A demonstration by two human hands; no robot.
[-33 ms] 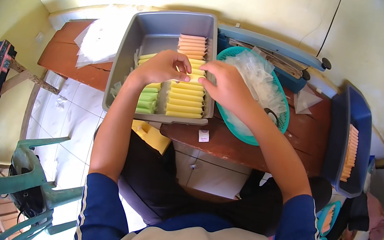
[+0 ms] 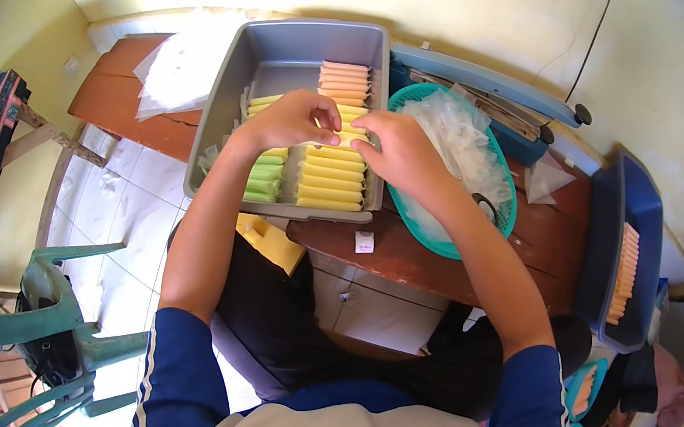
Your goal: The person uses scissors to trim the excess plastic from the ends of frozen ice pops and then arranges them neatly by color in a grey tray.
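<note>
My left hand and my right hand hang over the grey tub, thumbs and forefingers pinched toward each other. Between their fingertips is a slim yellow stick-shaped packet, one end at each hand; it overlaps the rows below. In the grey tub lie similar packets side by side: pink-orange ones at the back, a column of yellow ones in front, and green ones at the left, partly behind my left wrist.
Right of the tub, a teal basket holds clear plastic sleeves and scissors. Behind it stands a long blue sealer. A navy tub with orange packets is far right. Plastic sheets lie left on the brown table.
</note>
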